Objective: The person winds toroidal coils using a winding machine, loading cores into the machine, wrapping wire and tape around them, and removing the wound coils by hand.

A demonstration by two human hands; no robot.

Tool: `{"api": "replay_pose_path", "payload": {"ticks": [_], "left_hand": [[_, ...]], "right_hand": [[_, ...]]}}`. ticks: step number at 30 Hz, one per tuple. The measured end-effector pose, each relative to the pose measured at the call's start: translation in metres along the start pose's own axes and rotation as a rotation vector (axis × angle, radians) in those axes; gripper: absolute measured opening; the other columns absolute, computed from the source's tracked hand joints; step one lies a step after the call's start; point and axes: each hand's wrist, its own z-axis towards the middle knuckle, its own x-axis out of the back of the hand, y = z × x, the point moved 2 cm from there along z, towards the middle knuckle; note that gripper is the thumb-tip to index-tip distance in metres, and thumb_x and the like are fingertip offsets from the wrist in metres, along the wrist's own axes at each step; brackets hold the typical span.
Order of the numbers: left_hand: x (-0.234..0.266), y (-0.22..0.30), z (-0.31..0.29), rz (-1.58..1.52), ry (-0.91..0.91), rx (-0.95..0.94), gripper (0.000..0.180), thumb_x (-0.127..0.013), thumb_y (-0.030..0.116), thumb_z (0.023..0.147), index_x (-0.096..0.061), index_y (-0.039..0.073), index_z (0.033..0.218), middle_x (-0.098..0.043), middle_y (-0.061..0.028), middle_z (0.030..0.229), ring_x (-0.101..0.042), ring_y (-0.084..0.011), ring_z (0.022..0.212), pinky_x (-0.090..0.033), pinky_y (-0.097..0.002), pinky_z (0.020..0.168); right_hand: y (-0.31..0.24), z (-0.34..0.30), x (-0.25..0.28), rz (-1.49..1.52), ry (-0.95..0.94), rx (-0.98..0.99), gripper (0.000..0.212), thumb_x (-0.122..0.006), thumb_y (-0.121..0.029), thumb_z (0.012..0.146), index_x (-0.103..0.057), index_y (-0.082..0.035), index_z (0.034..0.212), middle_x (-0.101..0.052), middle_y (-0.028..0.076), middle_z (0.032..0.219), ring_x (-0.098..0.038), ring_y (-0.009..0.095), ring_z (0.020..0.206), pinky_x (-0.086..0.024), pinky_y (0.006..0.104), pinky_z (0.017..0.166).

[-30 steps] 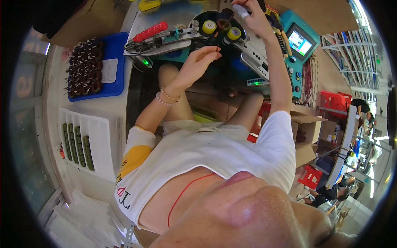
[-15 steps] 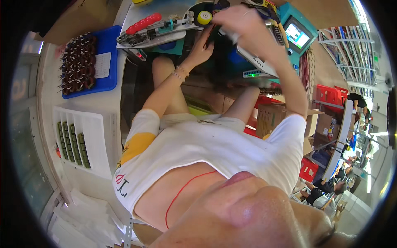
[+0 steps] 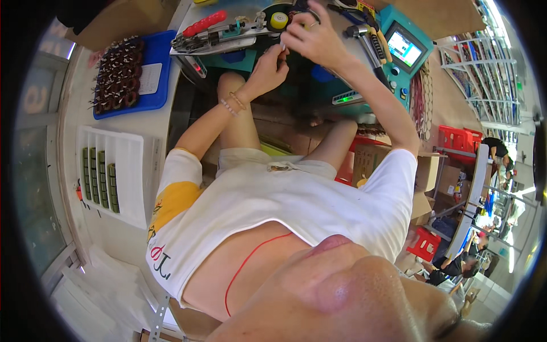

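Observation:
My left hand (image 3: 266,74) is raised above my lap, its fingers closed near the bench's front edge. Just right of it, my right hand (image 3: 319,44) has thumb and fingers pinched together, one finger sticking up with a ring on it. The fingertips of both hands meet around a small whitish piece, too small and covered to name. Behind them is a yellow round part (image 3: 279,20). To the left stands a metal clamp fixture with a red handle (image 3: 205,23).
At left are a blue tray (image 3: 158,94) of dark wound coils and a white tray (image 3: 128,145) with rows of green cylinders. A hammer (image 3: 358,31), pliers (image 3: 356,15) and a teal machine with a screen (image 3: 404,47) stand at right. Red crates (image 3: 456,138) lie beyond.
My right hand, blurred by motion before, has come down and left and pinches beside the left hand. The left hand has shifted slightly left. The hammer shows more plainly.

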Motion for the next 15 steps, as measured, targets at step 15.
{"api": "replay_pose_path", "payload": {"ticks": [15], "left_hand": [[0.001,0.000,-0.024,-0.900,0.001,0.514,0.033,-0.051,0.002,0.094,-0.054,0.001,0.127,-0.065,-0.0079,0.112,-0.062,-0.0160,0.104,-0.049,-0.0287,0.093]], "right_hand": [[0.108,0.017,-0.038,1.166,-0.350,-0.666,0.026,-0.069,-0.029,0.090,-0.067,-0.007,0.103,-0.038,0.018,0.138,-0.041,0.032,0.130,-0.036,0.0407,0.106]]}}
